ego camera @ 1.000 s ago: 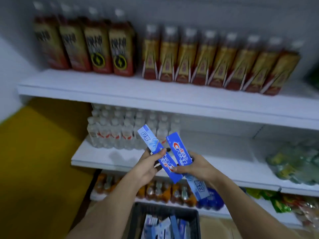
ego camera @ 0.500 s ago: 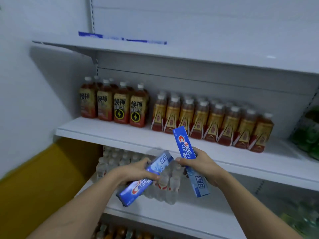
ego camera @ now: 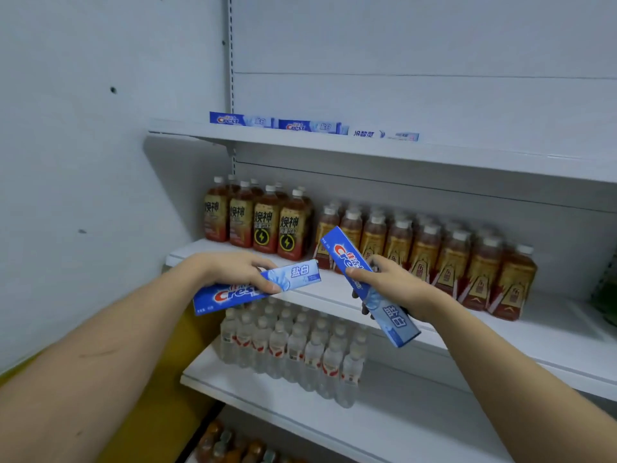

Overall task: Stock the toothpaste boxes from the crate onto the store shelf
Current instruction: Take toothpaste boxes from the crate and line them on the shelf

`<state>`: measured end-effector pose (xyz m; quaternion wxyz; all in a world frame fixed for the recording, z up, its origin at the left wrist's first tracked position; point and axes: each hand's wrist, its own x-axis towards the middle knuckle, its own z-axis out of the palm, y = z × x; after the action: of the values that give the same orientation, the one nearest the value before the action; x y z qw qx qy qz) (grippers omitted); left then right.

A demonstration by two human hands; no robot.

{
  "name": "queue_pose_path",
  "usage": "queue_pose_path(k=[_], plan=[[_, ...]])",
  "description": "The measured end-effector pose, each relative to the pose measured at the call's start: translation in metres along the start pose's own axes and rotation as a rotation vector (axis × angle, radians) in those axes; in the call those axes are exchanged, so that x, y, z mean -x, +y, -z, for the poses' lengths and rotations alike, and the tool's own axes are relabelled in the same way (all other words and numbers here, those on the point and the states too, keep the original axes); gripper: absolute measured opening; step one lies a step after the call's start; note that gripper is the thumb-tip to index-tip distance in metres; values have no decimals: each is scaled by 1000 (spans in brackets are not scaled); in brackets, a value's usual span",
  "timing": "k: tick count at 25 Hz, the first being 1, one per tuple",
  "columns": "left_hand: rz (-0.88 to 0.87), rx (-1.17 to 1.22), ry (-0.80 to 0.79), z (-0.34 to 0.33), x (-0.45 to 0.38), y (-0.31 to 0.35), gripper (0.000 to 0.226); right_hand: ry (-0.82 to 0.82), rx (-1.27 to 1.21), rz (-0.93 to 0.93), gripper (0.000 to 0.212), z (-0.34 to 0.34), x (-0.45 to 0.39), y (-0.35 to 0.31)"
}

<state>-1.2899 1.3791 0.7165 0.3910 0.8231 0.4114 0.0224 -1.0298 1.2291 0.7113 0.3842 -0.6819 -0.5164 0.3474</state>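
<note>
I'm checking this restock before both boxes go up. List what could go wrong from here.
1. The left hand grips its blue cardboard toothpaste box near the middle, the right hand holds its tilted blue box; either could slip when raised.
2. The white top shelf sits high; placing there could nudge the row of toothpaste boxes already lying on it.

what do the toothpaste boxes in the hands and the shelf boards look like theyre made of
Left-hand toothpaste box and right-hand toothpaste box: probably thin printed cardboard with a slightly glossy coat, going by the crisp folded edges and soft sheen on the blue print. Top shelf board: likely white painted metal, smooth and matte, with a thin front lip and a slotted upright behind; laminate cannot be ruled out.
</note>
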Motion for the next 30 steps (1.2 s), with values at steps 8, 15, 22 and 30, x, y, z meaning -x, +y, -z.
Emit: queue_pose_path(k=[8, 15, 22, 30], plan=[[-89, -101, 170, 97, 59, 30, 42, 111, 200, 151, 45, 2, -2, -91], [-180, -248, 377, 190, 79, 24, 45, 219, 333, 223, 41, -17, -38, -168], [-302, -239, 461, 263, 46, 28, 43, 287, 408, 198, 25, 0, -76, -235], [-327, -300, 522, 317, -18, 55, 40, 357, 638, 284, 35, 60, -151, -277]])
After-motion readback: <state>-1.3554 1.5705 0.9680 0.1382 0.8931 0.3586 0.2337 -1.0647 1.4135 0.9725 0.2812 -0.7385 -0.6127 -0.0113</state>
